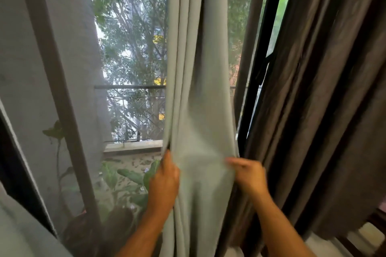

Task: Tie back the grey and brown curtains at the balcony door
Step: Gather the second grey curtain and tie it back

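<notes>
**— Where's the curtain you're working on?**

— The grey curtain (200, 94) hangs straight down the middle, in front of the balcony door, with the glass open to view on its left. I've got it by both edges. My left hand (164, 181) is curled round the bunched folds on its left edge, fingers hidden behind the cloth. My right hand (247, 175) grips the right edge; it's blurred, so I can't make out the fingers well, but they look closed on the fabric.

**— And the brown one?**

— The brown curtain (317, 110) hangs just to the right, touching or nearly touching the grey one near my right hand. Nothing holds it.

**— So which step is this?**

— Gathering, I'd say. The grey panel is spread flat between my hands, not yet a bundle, and neither curtain is tied. That puts me early in the job.

**— What does the next move need?**

— Bringing the two edges together so the cloth pleats into one column, then something to bind it. I can't see any tie-back, cord or hook here, so I'd have to find one, or knot the cloth on itself.

**— What's around it?**

— The dark door frame (261, 69) stands between the two curtains. Through the glass there's a balcony railing (129, 87), trees beyond it, and leafy potted plants (129, 175) low down by my left hand.
</notes>
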